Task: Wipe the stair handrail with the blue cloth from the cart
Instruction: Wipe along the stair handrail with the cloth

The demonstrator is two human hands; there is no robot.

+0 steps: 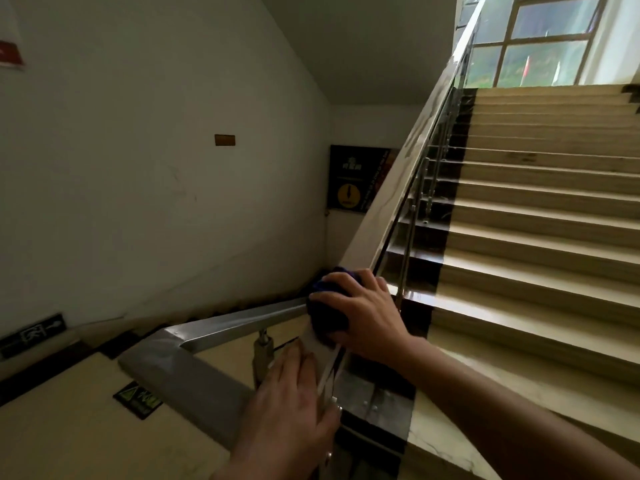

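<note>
The flat pale handrail (412, 157) climbs from the lower middle toward the window at the top right. My right hand (363, 311) presses a bunched dark blue cloth (323, 313) onto the rail near its lower end; only the cloth's left part shows past my fingers. My left hand (287, 414) lies flat on the same rail just below, fingers together, holding nothing. A metal rail section (239, 322) branches off to the left at the corner.
Beige stairs (540, 216) with a dark edge strip rise on the right, with steel balusters (420, 199) under the rail. A white wall (156, 168) stands on the left, a dark poster (356, 180) ahead, and a window (540, 39) at the top. Descending steps lie to the lower left.
</note>
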